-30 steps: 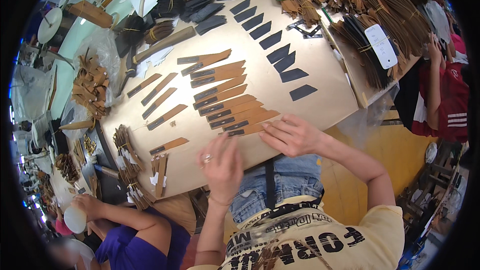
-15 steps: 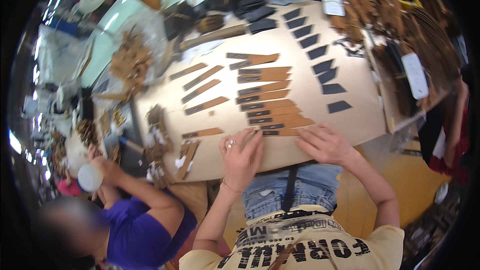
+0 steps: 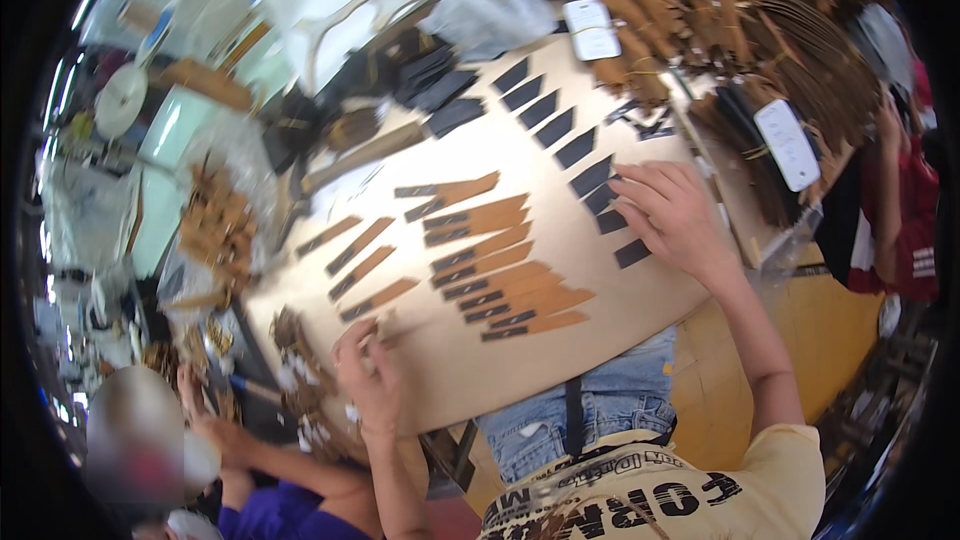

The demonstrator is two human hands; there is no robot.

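My left hand (image 3: pixel 368 380) is at the table's near left, fingers curled over the spot where a single brown strip lay. What it grips there is hidden and blurred. My right hand (image 3: pixel 672 220) reaches to the row of black leather pieces (image 3: pixel 555 127), its fingers stretched apart and the tips touching or just above a piece in the row. Between my hands lies a stacked column of brown leather strips (image 3: pixel 500 250) with dark ends. To its left are several separate brown strips (image 3: pixel 360 245), also dark at one end.
Brown leather bundles (image 3: pixel 625 0) with white tags fill the far right. Black pieces (image 3: pixel 440 75) and a clear plastic bag (image 3: pixel 490 12) lie at the far edge. A co-worker in purple (image 3: pixel 300 490) is at my left; another person in red (image 3: pixel 905 250) stands at the right.
Both hands have left the near end of the strip column. My left hand has moved left to the single strip, my right hand right and away to the black pieces. The view has turned.
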